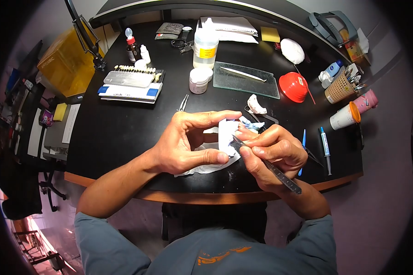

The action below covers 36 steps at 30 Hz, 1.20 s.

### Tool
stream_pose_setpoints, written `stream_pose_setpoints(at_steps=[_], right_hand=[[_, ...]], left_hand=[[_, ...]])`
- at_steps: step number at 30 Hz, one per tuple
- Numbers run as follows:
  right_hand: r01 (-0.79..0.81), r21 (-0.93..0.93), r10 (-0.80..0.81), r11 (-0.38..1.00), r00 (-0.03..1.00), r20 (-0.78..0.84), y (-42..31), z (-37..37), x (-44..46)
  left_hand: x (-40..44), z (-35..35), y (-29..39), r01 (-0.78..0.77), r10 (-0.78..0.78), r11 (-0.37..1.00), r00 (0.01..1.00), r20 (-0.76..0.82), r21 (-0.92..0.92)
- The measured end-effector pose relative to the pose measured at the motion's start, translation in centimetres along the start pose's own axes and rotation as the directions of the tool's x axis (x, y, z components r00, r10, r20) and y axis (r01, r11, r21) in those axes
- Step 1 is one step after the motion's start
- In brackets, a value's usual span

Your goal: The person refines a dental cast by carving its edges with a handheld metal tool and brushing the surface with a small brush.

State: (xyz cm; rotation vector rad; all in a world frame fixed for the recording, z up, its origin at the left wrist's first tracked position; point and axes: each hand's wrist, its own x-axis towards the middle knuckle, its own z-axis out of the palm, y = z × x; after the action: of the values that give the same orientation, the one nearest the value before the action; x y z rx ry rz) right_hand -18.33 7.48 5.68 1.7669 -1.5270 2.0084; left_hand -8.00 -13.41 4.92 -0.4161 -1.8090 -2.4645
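Note:
My left hand (181, 142) is closed round a white plaster dental cast (226, 135), thumb at its lower edge and index finger along the top. In my right hand (280, 153) is a metal scalpel (282, 176) with a scale marked on its handle, gripped like a pen. Its tip end meets the cast's right side; the blade itself is hard to make out. Just behind the cast lies a blue-and-white piece (252, 123), partly hidden by my fingers. Below my hands, a crumpled white paper towel (206, 169) rests on the black table (124, 137).
Further back lie a small white dental cast (256, 104), a glass slab (243, 85) with a spatula, a lidded jar (198, 82) and a liquid bottle (205, 50). A red rubber bowl (293, 86) stands right. A syringe (326, 149) and shade guide (133, 78) flank my arms.

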Motion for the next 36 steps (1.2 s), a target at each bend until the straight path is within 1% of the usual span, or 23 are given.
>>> stream_pose_setpoints(at_steps=[1, 5, 11, 14, 17, 22, 23, 25, 28, 29, 32, 36], right_hand=[[-0.005, 0.004, 0.005, 1.0, 1.0, -0.002, 0.1, 0.1, -0.1], [-0.001, -0.004, 0.001, 1.0, 1.0, 0.014, 0.2, 0.0, -0.1], [0.001, 0.038, 0.002, 0.999, 0.997, -0.071, 0.1, 0.5, -0.2], [0.015, 0.007, -0.015, 1.0, 0.999, -0.035, 0.2, 0.2, -0.1], [-0.003, 0.019, 0.003, 1.0, 1.0, -0.016, 0.2, 0.1, -0.1], [-0.003, -0.011, 0.003, 1.0, 1.0, 0.018, 0.1, -0.1, 0.1], [-0.001, -0.014, 0.002, 1.0, 1.0, 0.019, 0.0, -0.1, 0.1], [-0.033, 0.041, 0.034, 0.999, 0.999, -0.024, -0.3, 0.1, -0.1], [-0.042, 0.079, 0.047, 0.996, 0.997, -0.062, -0.2, 0.3, -0.3], [-0.04, 0.085, 0.046, 0.996, 0.997, -0.07, -0.2, 0.3, -0.4], [-0.045, 0.062, 0.049, 0.997, 0.997, -0.065, -0.2, 0.2, -0.3], [-0.052, 0.046, 0.055, 0.998, 0.996, -0.064, -0.2, 0.3, -0.1]], left_hand=[[0.0, 0.0, -0.1, 0.002, -0.002, 1.0, 1.0, -0.008, -0.007], [0.1, -0.1, 0.0, -0.044, 0.044, 0.997, 0.999, -0.008, 0.06], [0.2, 0.0, 0.0, -0.1, 0.099, 0.992, 0.995, 0.008, 0.083], [0.2, 0.0, 0.0, -0.089, 0.089, 0.993, 0.996, 0.004, 0.076], [0.1, 0.0, 0.0, -0.076, 0.076, 0.995, 0.997, -0.001, 0.062], [0.1, 0.1, -0.2, -0.078, 0.079, 0.995, 0.997, -0.015, 0.057], [0.2, 0.1, -0.2, -0.116, 0.118, 0.988, 0.993, -0.012, 0.102], [0.3, 0.0, -0.2, -0.191, 0.195, 0.963, 0.981, -0.002, 0.192], [0.5, -0.9, -0.5, -0.359, 0.352, 0.842, 0.931, 0.095, 0.403], [0.6, -1.0, -0.7, -0.393, 0.395, 0.803, 0.914, 0.093, 0.448], [0.5, -1.2, -0.5, -0.386, 0.391, 0.767, 0.914, 0.104, 0.512], [0.5, -1.1, -0.5, -0.366, 0.377, 0.781, 0.922, 0.084, 0.505]])
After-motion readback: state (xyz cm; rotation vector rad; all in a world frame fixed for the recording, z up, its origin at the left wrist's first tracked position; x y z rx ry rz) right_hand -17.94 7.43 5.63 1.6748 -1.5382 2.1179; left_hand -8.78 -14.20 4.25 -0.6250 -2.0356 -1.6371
